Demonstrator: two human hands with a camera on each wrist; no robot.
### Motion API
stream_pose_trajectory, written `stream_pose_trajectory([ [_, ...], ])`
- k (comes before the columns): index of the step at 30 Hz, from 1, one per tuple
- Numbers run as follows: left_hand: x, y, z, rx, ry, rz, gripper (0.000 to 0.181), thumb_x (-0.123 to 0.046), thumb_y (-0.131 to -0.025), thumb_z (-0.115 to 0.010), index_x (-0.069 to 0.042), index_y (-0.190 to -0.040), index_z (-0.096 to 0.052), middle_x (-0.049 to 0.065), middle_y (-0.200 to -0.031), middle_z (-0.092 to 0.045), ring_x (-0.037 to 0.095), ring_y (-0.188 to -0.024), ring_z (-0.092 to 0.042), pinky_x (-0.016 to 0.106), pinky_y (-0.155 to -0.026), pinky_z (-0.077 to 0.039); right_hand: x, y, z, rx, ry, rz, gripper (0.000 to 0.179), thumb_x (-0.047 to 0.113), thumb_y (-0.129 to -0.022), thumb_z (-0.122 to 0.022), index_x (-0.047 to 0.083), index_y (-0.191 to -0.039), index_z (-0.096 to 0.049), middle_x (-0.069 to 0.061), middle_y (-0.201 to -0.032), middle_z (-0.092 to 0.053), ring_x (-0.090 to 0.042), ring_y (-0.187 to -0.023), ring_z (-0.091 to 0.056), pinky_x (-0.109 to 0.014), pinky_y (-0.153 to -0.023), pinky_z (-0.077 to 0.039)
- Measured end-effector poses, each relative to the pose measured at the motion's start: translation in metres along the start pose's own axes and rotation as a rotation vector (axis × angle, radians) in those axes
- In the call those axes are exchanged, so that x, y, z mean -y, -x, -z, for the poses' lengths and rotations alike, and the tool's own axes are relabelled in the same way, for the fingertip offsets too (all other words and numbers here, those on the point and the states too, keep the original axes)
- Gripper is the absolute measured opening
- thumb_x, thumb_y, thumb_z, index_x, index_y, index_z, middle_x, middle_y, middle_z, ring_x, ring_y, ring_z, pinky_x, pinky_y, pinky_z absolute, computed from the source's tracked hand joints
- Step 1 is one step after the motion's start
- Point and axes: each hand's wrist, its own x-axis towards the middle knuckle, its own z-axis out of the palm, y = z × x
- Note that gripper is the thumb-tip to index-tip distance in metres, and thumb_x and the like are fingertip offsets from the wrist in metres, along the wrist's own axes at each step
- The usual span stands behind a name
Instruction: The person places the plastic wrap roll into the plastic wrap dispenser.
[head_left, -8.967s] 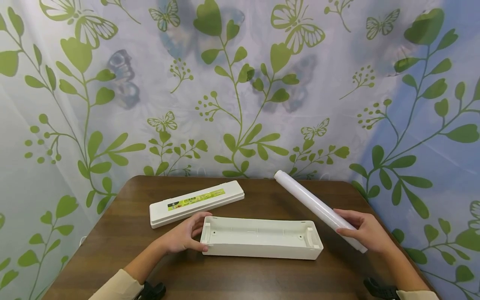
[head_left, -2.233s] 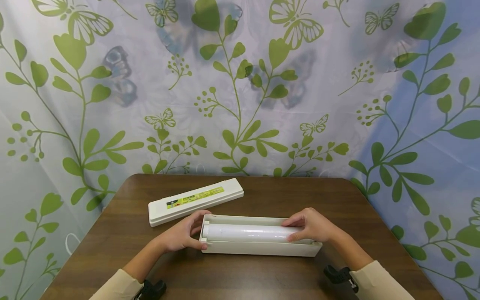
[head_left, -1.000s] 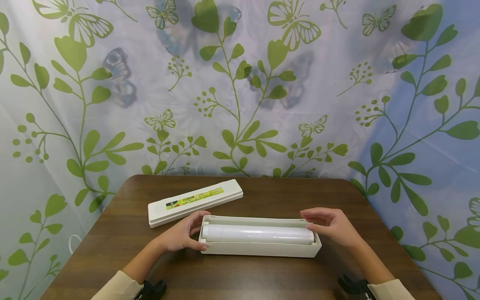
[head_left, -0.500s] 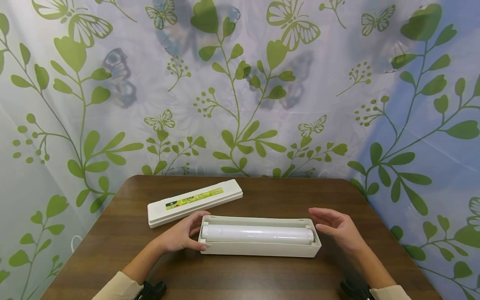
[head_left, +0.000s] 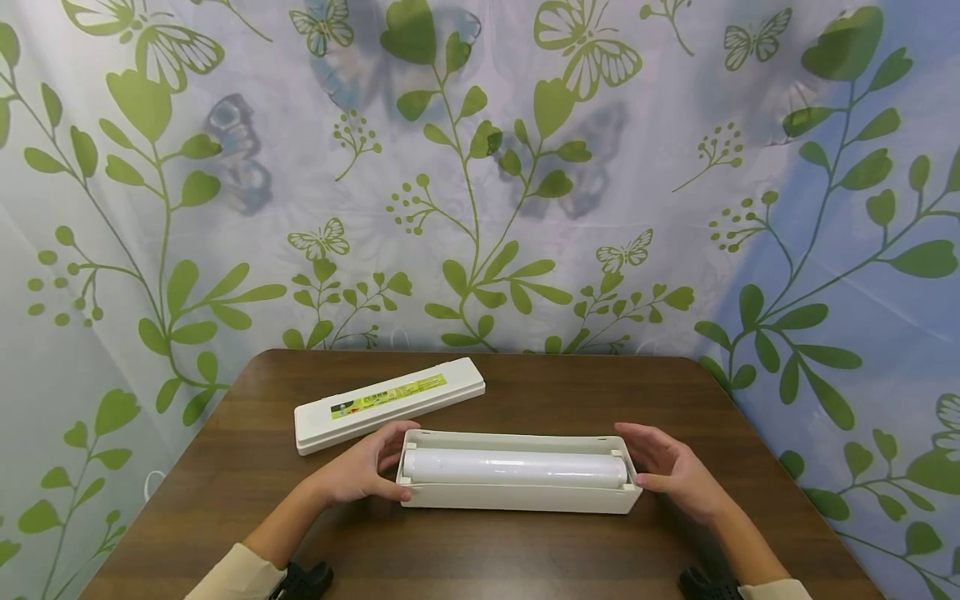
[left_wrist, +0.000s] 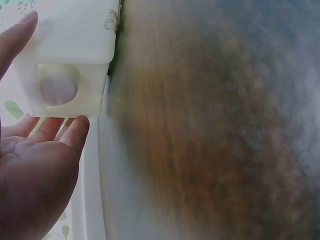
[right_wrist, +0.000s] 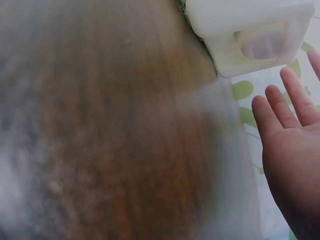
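Note:
A long white plastic box (head_left: pixel 517 498) stands at the front middle of the table. In it lies a glossy white roll of plastic wrap (head_left: pixel 517 468), lengthwise between the end holders. My left hand (head_left: pixel 365 471) holds the box's left end, thumb at the front corner and fingers at the back one. Curved loosely around the right end is my right hand (head_left: pixel 678 468), its thumb tip right at the corner. Its fingers (right_wrist: pixel 269 115) look straight and apart from the box in the right wrist view. Behind the box lies its white lid (head_left: pixel 390 404) with a yellow-green label.
The brown wooden table (head_left: pixel 570 392) runs back to a hanging curtain (head_left: pixel 480 167) printed with green leaves and butterflies. The lid lies at a slant, its near side close to my left hand.
The roll of plastic wrap went from my right hand into the box. My right hand let go of it and moved out to the box's right end. My left hand stayed at the left end.

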Motion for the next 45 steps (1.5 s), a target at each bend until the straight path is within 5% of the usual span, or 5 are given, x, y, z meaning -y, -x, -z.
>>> stream_pose_trajectory([
  [4,0.000,0.000,0.001,0.001,0.001,-0.003,0.095,-0.006,-0.080,-0.087,-0.001,-0.153,-0.027,0.025,-0.153,-0.040,0.043,-0.145,-0.038,0.015,-0.111,-0.039,0.000,0.001,0.001,0.012,0.004,-0.026,0.072,-0.016,-0.090,-0.062,-0.014,-0.152,-0.025,-0.010,-0.161,-0.042,-0.007,-0.148,-0.041,-0.016,-0.115,-0.036],
  [12,0.000,0.000,0.002,0.007,0.029,0.019,0.099,-0.006,-0.081,-0.086,-0.004,-0.157,-0.023,0.024,-0.159,-0.033,0.045,-0.150,-0.031,0.017,-0.112,-0.040,0.001,0.000,-0.001,0.038,-0.020,-0.075,0.081,-0.008,-0.090,-0.067,-0.009,-0.156,-0.021,-0.003,-0.161,-0.041,-0.004,-0.148,-0.039,-0.014,-0.115,-0.034],
  [20,0.003,0.004,0.005,0.003,0.023,0.019,0.107,-0.008,-0.081,-0.087,0.003,-0.159,-0.015,0.025,-0.163,-0.028,0.046,-0.152,-0.026,0.015,-0.113,-0.037,0.000,0.001,-0.002,0.064,-0.022,-0.102,0.091,-0.004,-0.087,-0.073,-0.007,-0.158,-0.017,-0.012,-0.166,-0.033,-0.002,-0.148,-0.038,-0.012,-0.113,-0.035],
  [27,0.004,0.009,0.007,-0.009,0.018,0.028,0.108,-0.008,-0.081,-0.087,0.005,-0.159,-0.014,0.024,-0.164,-0.027,0.045,-0.153,-0.025,0.028,-0.119,-0.035,0.000,0.001,-0.005,0.067,-0.013,-0.148,0.094,0.000,-0.087,-0.074,-0.005,-0.159,-0.015,-0.011,-0.165,-0.033,-0.004,-0.142,-0.045,-0.022,-0.107,-0.047],
  [45,-0.002,0.026,0.020,-0.070,-0.070,-0.005,0.094,-0.012,-0.086,-0.083,0.000,-0.158,-0.023,0.028,-0.159,-0.033,0.047,-0.151,-0.027,0.046,-0.119,-0.029,0.002,-0.005,-0.009,0.069,0.021,-0.188,0.096,-0.004,-0.083,-0.076,-0.011,-0.155,-0.013,-0.003,-0.151,-0.047,-0.005,-0.130,-0.054,-0.029,-0.099,-0.054],
])
